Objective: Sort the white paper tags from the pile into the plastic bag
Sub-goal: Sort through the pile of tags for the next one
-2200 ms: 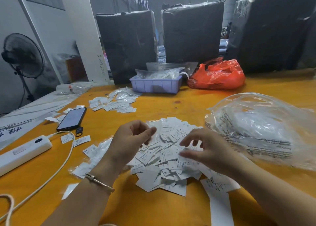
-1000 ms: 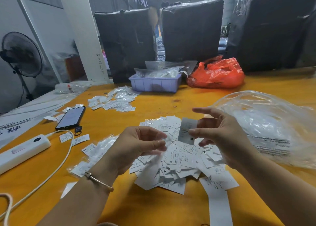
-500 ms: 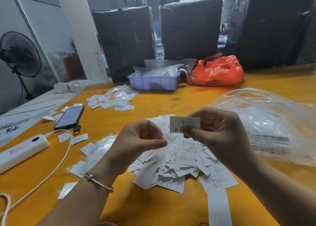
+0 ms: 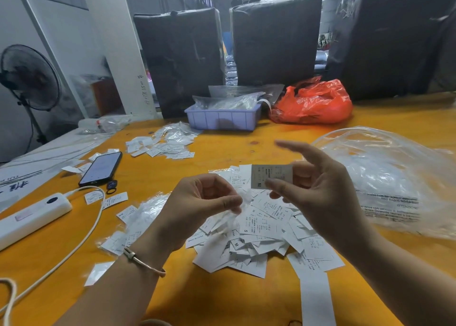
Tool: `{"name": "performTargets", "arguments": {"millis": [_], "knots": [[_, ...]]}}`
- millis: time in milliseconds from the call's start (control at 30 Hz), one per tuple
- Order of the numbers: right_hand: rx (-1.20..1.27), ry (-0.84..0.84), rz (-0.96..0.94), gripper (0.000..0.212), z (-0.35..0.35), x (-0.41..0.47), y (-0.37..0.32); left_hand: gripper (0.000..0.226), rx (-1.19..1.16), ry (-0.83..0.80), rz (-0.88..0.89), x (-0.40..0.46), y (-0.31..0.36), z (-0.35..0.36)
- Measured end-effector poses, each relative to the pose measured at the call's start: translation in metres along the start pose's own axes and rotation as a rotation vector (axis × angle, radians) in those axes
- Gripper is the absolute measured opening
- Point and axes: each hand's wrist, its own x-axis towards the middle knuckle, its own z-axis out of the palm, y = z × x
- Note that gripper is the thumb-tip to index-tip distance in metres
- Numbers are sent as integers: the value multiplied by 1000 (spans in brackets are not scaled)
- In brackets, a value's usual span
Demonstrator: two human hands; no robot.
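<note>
A pile of white paper tags (image 4: 261, 229) lies on the orange table (image 4: 222, 298) in front of me. Above the pile, my right hand (image 4: 318, 197) pinches one white tag marked M (image 4: 271, 176) between thumb and fingers, with the index finger stretched out. My left hand (image 4: 197, 204) hovers just left of it, fingers curled, thumb and forefinger pinching a thin clear plastic bag (image 4: 222, 227) that hangs blurred over the pile. A large crumpled clear plastic bag (image 4: 394, 177) lies to the right.
To the left lie a phone (image 4: 101, 169), a white power strip (image 4: 32, 217) with its cable (image 4: 81, 239), and loose tags. Farther back are a second heap of tags (image 4: 162, 145), a lavender tray (image 4: 222, 119), an orange bag (image 4: 313, 103) and black wrapped bundles (image 4: 274, 39).
My right hand picked one tag out of the pile, lifted it and turned it flat toward me. My left hand rose a little off the pile, still pinching.
</note>
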Motion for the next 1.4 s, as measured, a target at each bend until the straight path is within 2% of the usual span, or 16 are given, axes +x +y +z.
{"name": "performTargets", "arguments": {"millis": [33,100,167,200,267,333,433,600,800,867,967,1033,1100,1167,1400], "knots": [[-61,24,-23,54,-1,0,0,24,4,5,7,0,0,0],[-186,30,-52,40,-1,1,-1,26,12,12,22,0,-1,1],[-218,-54,-1,19,1,2,-2,24,11,12,40,0,-1,2],[-215,-140,47,16,3,1,-3,24,11,6,53,0,-1,3],[-224,-295,108,36,7,-2,-4,24,17,-11,75,0,-1,4],[-241,-346,96,31,12,-4,-5,23,13,-35,73,0,0,4],[-169,-302,77,10,12,-2,1,19,-20,-88,45,0,0,4],[-166,-318,57,7,8,0,6,20,19,-89,-12,-1,1,4],[-164,-320,38,4,3,1,4,18,73,-44,53,-3,0,3],[-172,-234,-20,7,-2,3,0,18,86,-22,80,-3,1,3],[-141,29,-138,30,-10,6,-9,18,92,-7,108,-4,1,3],[-117,102,-239,38,-16,5,-18,18,97,-13,122,-5,1,4],[-124,100,-317,45,-18,2,-24,18,99,-12,126,-5,2,5],[-170,74,-356,43,-15,-1,-28,16,100,-5,127,-6,2,5],[-298,48,-356,34,-4,-4,-22,12,112,-26,131,-6,3,6]]}}
